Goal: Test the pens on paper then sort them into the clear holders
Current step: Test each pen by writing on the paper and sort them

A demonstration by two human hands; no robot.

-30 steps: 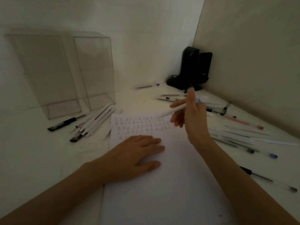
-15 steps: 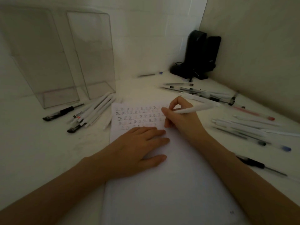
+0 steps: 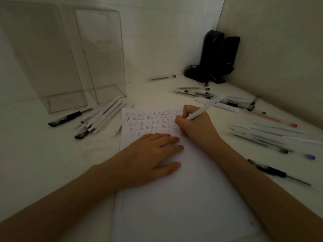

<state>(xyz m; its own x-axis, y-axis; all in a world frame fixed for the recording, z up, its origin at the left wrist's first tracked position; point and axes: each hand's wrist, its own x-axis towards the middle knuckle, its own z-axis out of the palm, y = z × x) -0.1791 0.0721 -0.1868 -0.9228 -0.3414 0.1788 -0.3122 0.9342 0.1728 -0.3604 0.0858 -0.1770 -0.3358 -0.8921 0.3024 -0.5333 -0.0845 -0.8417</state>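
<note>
We see clear glossy plastic holders (image 3: 103,55), matt white paper (image 3: 174,198), smooth plastic pens (image 3: 104,116) and a matt tabletop (image 3: 43,154).

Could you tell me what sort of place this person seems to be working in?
Probably a desk tucked into a room corner, set up as a sorting station: loose pens scattered about, two clear holders against the wall, and a sheet of paper with test marks.

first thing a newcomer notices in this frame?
The right hand writing with a white pen on the paper, at the right end of rows of test marks, while the left hand lies flat on the sheet. Next, two clear holders stand at back left.
</note>
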